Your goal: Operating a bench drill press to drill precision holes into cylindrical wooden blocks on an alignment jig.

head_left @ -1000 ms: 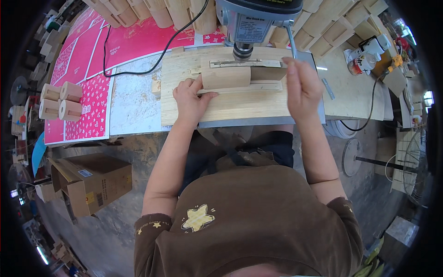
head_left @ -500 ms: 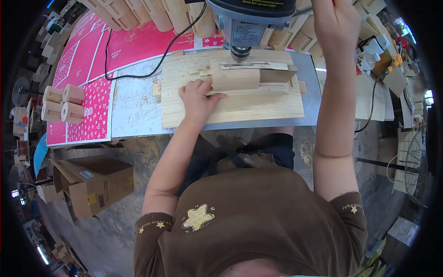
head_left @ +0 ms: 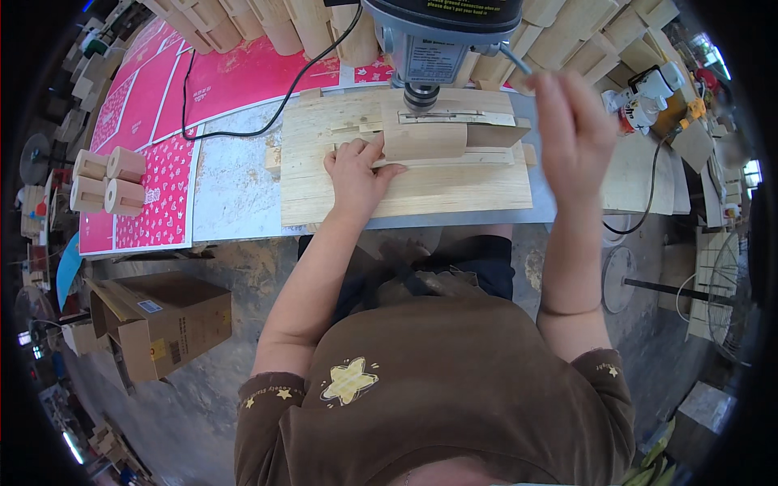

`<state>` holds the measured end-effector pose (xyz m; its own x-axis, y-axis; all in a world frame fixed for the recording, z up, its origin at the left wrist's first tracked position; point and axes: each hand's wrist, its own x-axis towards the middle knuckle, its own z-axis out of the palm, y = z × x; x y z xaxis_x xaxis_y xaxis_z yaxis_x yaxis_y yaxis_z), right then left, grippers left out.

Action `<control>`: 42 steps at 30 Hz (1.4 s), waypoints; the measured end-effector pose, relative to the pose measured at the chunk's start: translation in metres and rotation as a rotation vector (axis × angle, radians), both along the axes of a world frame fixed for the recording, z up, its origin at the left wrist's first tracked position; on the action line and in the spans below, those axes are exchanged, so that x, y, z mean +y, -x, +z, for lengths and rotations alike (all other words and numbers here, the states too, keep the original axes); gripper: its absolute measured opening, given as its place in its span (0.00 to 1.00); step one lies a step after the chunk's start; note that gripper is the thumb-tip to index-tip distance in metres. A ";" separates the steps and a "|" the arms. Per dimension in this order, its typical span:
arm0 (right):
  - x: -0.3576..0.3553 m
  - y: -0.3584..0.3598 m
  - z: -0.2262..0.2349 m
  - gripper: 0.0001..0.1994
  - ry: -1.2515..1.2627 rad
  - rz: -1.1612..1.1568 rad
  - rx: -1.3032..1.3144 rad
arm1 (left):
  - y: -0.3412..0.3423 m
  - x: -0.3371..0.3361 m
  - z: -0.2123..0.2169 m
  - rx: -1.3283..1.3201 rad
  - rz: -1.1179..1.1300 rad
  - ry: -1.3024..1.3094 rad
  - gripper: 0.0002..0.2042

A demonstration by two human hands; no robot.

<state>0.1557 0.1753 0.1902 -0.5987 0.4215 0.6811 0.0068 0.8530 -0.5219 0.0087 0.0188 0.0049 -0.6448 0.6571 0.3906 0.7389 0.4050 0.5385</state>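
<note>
A pale wooden block (head_left: 425,141) lies in a wooden jig (head_left: 328,194) on the bench, beneath the chuck (head_left: 421,98) of a small drill press (head_left: 429,61). At the block's left end is my left hand (head_left: 356,172), fingers curled against it and thumb along its near edge. My right hand (head_left: 574,125), slightly blurred, is closed around the end of the drill press lever (head_left: 515,58), right of the machine. Thin wooden strips run along the block's near and far sides. Whether a bit touches the block is hidden.
Several round wooden pieces (head_left: 109,182) stand at the left on a pink printed sheet (head_left: 162,170). More wooden pieces (head_left: 275,28) line the back. A black cable (head_left: 279,109) loops over the bench. An open cardboard box (head_left: 174,324) sits on the floor at left.
My right hand has come down and nearer to me, with the lever. The block and my left hand have shifted slightly to the right.
</note>
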 end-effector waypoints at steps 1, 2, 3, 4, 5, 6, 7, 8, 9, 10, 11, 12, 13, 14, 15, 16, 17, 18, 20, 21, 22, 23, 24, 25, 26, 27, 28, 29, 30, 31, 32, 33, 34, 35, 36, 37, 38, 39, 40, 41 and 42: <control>-0.004 -0.001 -0.018 0.06 -0.009 0.000 0.065 | 0.000 -0.001 0.000 0.006 0.002 -0.005 0.27; -0.007 -0.003 -0.035 0.04 -0.020 -0.005 0.127 | -0.001 0.000 0.001 0.004 0.002 -0.004 0.27; -0.006 0.000 -0.054 0.04 -0.015 0.000 0.127 | -0.001 -0.001 0.002 0.006 0.010 0.006 0.27; -0.001 0.004 -0.070 0.02 -0.087 0.031 0.203 | -0.002 0.001 0.004 0.004 0.006 0.010 0.27; 0.005 0.007 -0.084 0.02 -0.159 0.056 0.276 | -0.004 0.004 0.005 -0.001 -0.007 0.009 0.27; 0.011 0.012 -0.097 0.02 -0.159 0.051 0.275 | -0.005 0.005 0.006 -0.012 -0.010 0.014 0.27; 0.013 0.020 -0.104 0.02 -0.175 0.064 0.319 | -0.004 0.005 0.006 -0.021 -0.004 0.018 0.27; 0.015 0.023 -0.109 0.02 -0.193 0.075 0.362 | -0.004 0.005 0.006 -0.020 -0.002 0.017 0.27; 0.017 0.021 -0.110 0.02 -0.195 0.075 0.362 | -0.004 0.006 0.004 -0.010 -0.005 0.011 0.26; 0.016 0.021 -0.109 0.02 -0.199 0.085 0.342 | -0.004 0.005 0.002 -0.001 -0.001 0.007 0.26; 0.016 0.019 -0.107 0.01 -0.204 0.093 0.320 | -0.003 0.004 0.002 -0.001 0.003 0.006 0.26; 0.017 0.015 -0.102 0.01 -0.206 0.094 0.320 | -0.003 0.004 0.001 -0.006 -0.002 0.012 0.26; 0.018 0.010 -0.090 0.02 -0.268 0.100 0.313 | -0.002 0.003 0.001 -0.010 -0.001 0.019 0.27; 0.017 0.007 -0.076 0.02 -0.327 0.106 0.303 | -0.002 0.002 0.002 -0.011 0.005 0.020 0.27; 0.016 0.008 -0.057 0.05 -0.274 0.045 0.279 | -0.001 0.003 0.003 -0.011 0.011 0.019 0.27; 0.014 0.008 -0.031 0.08 -0.222 -0.018 0.255 | -0.001 0.002 0.005 -0.009 0.014 0.017 0.27; 0.016 0.015 -0.006 0.10 -0.116 -0.075 0.222 | 0.000 0.000 0.005 -0.006 0.017 0.019 0.27; 0.018 0.033 0.015 0.12 -0.001 -0.113 0.196 | 0.003 -0.008 0.004 0.002 0.044 0.017 0.27; 0.031 0.055 0.060 0.15 -0.096 -0.161 0.184 | 0.002 0.008 0.007 0.007 0.009 -0.025 0.27; 0.054 0.067 0.062 0.15 -0.110 -0.176 0.199 | -0.001 0.015 0.007 -0.034 -0.017 -0.033 0.27; 0.076 0.090 0.055 0.14 -0.140 -0.237 0.138 | 0.002 0.010 0.006 -0.062 -0.003 -0.027 0.27; 0.089 0.100 0.053 0.14 -0.186 -0.317 0.074 | 0.003 0.010 0.003 -0.038 0.000 -0.042 0.27; 0.094 0.099 0.052 0.14 -0.204 -0.322 0.103 | 0.004 0.013 -0.003 -0.076 -0.017 -0.082 0.26; 0.096 0.100 0.047 0.13 -0.155 -0.252 0.104 | 0.006 0.014 -0.002 -0.109 -0.027 -0.120 0.26; 0.098 0.100 0.042 0.14 -0.112 -0.182 0.102 | 0.007 0.015 0.004 -0.077 -0.029 -0.143 0.26; 0.085 0.097 0.035 0.14 -0.069 -0.134 0.213 | 0.006 0.013 0.011 -0.143 -0.041 -0.140 0.22; 0.067 0.087 0.025 0.16 -0.026 -0.083 0.319 | 0.005 0.011 0.016 -0.211 -0.056 -0.136 0.18; 0.051 0.072 0.016 0.19 0.092 -0.097 0.218 | 0.005 0.009 0.017 -0.187 -0.060 -0.156 0.18; 0.037 0.060 0.002 0.22 0.213 -0.099 0.115 | 0.006 0.004 0.015 -0.173 -0.066 -0.144 0.18; 0.042 0.046 -0.024 0.24 0.206 -0.095 0.006 | 0.006 0.010 0.015 -0.163 -0.097 -0.140 0.17; 0.051 0.030 -0.061 0.24 -0.041 -0.062 -0.010 | 0.005 0.014 0.016 -0.144 -0.115 -0.157 0.17; 0.051 0.022 -0.092 0.23 -0.168 -0.060 -0.157 | 0.009 0.012 0.011 -0.142 -0.131 -0.151 0.17; 0.040 0.012 -0.100 0.20 -0.301 -0.042 -0.254 | 0.010 0.011 0.011 -0.125 -0.148 -0.160 0.17; 0.033 0.005 -0.105 0.18 -0.426 -0.025 -0.354 | 0.011 0.009 0.012 -0.200 -0.188 -0.231 0.17; 0.035 0.006 -0.105 0.18 -0.434 -0.023 -0.345 | 0.012 0.004 0.014 -0.191 -0.184 -0.238 0.17; 0.038 0.002 -0.105 0.16 -0.409 -0.006 -0.396 | 0.009 -0.001 0.023 -0.340 -0.224 -0.272 0.17; 0.040 -0.002 -0.106 0.14 -0.382 0.012 -0.451 | 0.008 -0.008 0.028 -0.493 -0.262 -0.302 0.17; 0.041 -0.005 -0.107 0.14 -0.379 0.011 -0.456 | 0.008 -0.017 0.026 -0.498 -0.263 -0.301 0.17; 0.042 -0.006 -0.108 0.13 -0.378 0.017 -0.438 | 0.011 -0.029 0.026 -0.384 -0.232 -0.289 0.16; 0.044 -0.005 -0.109 0.12 -0.378 0.030 -0.423 | 0.015 -0.040 0.025 -0.272 -0.194 -0.280 0.16; 0.044 -0.005 -0.109 0.12 -0.376 0.038 -0.430 | 0.018 -0.052 0.024 -0.280 -0.186 -0.278 0.16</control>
<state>0.1608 0.2198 0.0814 -0.8651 0.1698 0.4720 0.1168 0.9833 -0.1397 -0.0098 -0.0330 0.0293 -0.6311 0.6670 0.3960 0.5958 0.0900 0.7980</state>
